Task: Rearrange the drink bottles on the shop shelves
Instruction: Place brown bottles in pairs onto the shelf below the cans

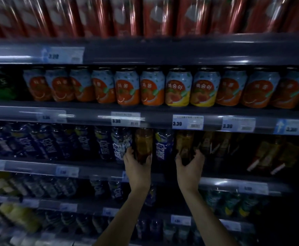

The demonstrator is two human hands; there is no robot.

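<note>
I am reaching both arms up to the dim third shelf (pixel 84 166) of a shop rack. My left hand (pixel 136 167) is wrapping around the lower part of a clear plastic bottle of amber drink (pixel 143 142), fingers on its left side and thumb on its right. That bottle is standing upright between two dark blue-labelled bottles with white lettering (pixel 121 144), touching or nearly touching both. My right hand (pixel 190 168) is cupping the base of a second amber plastic bottle (pixel 184 144), which is standing just right of the blue-labelled bottle (pixel 162 144), at the left end of a row of darker amber bottles (pixel 221 144). On the shelf above, short orange-and-blue drink cans (pixel 127 88) are standing in a line, with two yellow-bottomed cans (pixel 178 88) among them. White price tags (pixel 187 121) are sitting on the shelf edge.
</note>
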